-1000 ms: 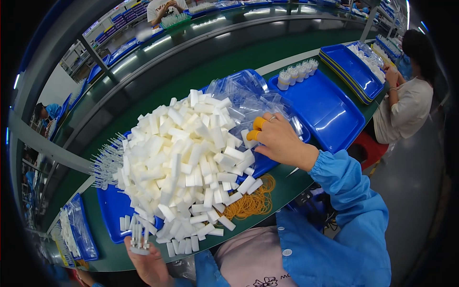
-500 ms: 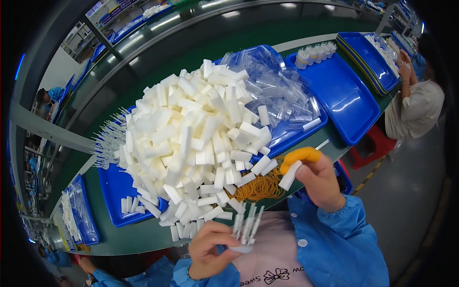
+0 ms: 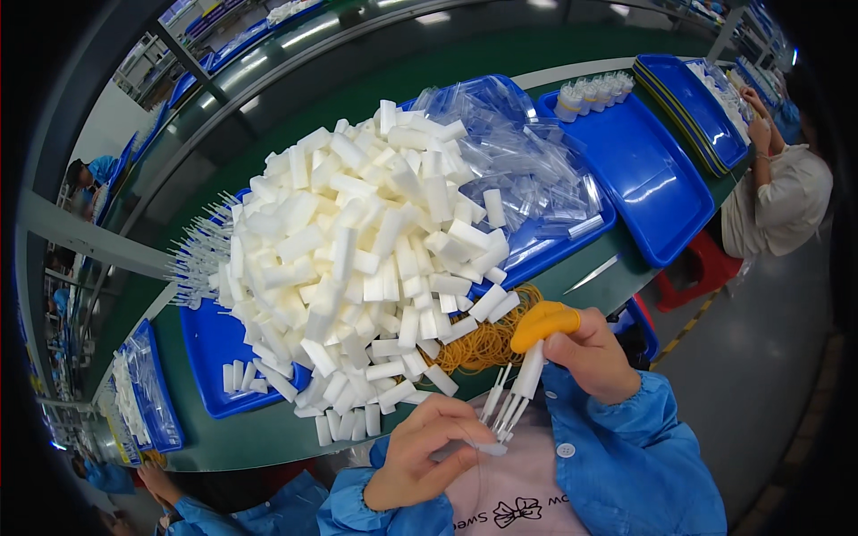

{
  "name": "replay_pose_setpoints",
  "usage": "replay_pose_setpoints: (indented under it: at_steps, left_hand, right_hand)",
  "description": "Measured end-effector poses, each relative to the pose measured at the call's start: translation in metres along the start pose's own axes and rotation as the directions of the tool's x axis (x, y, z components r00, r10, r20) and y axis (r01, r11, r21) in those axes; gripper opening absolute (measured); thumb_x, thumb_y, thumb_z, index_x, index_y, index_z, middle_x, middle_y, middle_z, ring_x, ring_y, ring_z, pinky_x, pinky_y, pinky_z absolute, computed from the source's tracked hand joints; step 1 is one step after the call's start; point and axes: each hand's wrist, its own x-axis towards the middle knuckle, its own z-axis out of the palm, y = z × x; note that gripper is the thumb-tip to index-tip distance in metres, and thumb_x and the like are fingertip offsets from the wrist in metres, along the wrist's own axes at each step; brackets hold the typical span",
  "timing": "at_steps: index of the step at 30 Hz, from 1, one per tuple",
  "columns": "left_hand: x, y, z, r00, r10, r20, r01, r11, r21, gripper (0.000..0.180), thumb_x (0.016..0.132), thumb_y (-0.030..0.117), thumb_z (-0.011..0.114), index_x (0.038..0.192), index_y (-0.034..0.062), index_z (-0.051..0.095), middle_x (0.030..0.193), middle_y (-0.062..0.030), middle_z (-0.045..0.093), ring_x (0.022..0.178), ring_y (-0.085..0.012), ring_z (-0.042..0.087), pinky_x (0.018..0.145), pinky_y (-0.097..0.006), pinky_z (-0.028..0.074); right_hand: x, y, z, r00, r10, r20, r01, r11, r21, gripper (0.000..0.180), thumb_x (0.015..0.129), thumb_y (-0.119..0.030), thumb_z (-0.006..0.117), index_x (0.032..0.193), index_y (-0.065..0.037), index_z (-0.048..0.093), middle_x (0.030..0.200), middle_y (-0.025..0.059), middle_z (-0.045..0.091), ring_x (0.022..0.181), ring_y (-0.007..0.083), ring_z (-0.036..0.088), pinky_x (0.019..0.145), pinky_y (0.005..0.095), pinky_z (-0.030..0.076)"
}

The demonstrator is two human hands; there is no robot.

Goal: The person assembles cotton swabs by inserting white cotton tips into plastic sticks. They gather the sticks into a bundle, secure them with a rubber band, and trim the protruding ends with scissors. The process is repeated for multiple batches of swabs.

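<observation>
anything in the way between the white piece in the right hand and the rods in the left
Nothing visible: the white piece, pinched in the right hand, overlaps some of the rods held by the left hand. Whether they enter it can't be told.

You've a blue jkt (image 3: 657,464) w/ wht btns (image 3: 566,451), gathered cuffs (image 3: 626,402). Pale pink top (image 3: 487,487) under, blk bow print (image 3: 518,512). Yel finger covering (image 3: 543,325) on your R hand (image 3: 594,357).
</observation>
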Motion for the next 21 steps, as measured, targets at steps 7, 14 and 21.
replay_pose_setpoints:
  at_steps: [7, 14, 21]
  left_hand:
    - [0.000, -0.004, 0.000, 0.983, 0.179, -0.046, -0.172, 0.976, 0.133, 0.024, 0.068, 0.002, 0.076, 0.091, 0.0040, 0.069, 0.087, -0.0081, 0.063, 0.072, -0.0184, 0.062, 0.061, -0.029, 0.052]
    - [-0.002, -0.017, -0.001, 0.985, 0.145, -0.090, -0.142, 0.989, 0.029, 0.025, 0.066, 0.002, 0.078, 0.089, 0.0032, 0.069, 0.088, -0.0094, 0.063, 0.077, -0.0183, 0.062, 0.064, -0.027, 0.050]
    - [0.001, -0.025, -0.005, 0.998, 0.049, -0.028, -0.055, 0.958, -0.281, 0.025, 0.068, -0.004, 0.075, 0.091, 0.0015, 0.068, 0.096, -0.0112, 0.061, 0.085, -0.0186, 0.059, 0.073, -0.028, 0.048]
  right_hand:
    - [-0.012, 0.011, -0.002, 0.995, -0.101, 0.020, 0.102, 0.993, -0.054, 0.018, 0.077, -0.007, 0.072, 0.094, -0.002, 0.066, 0.094, 0.0059, 0.062, 0.093, 0.0187, 0.053, 0.089, 0.0319, 0.038]
    - [-0.005, 0.015, 0.009, 0.984, -0.162, 0.075, 0.174, 0.962, -0.209, 0.015, 0.077, -0.009, 0.073, 0.089, -0.002, 0.065, 0.089, 0.0055, 0.061, 0.088, 0.0180, 0.053, 0.081, 0.0311, 0.040]
    - [0.019, 0.007, -0.036, 0.983, 0.115, 0.143, -0.138, 0.977, 0.161, 0.023, 0.081, -0.019, 0.071, 0.092, -0.001, 0.062, 0.089, 0.0056, 0.061, 0.082, 0.0128, 0.056, 0.078, 0.0266, 0.043]
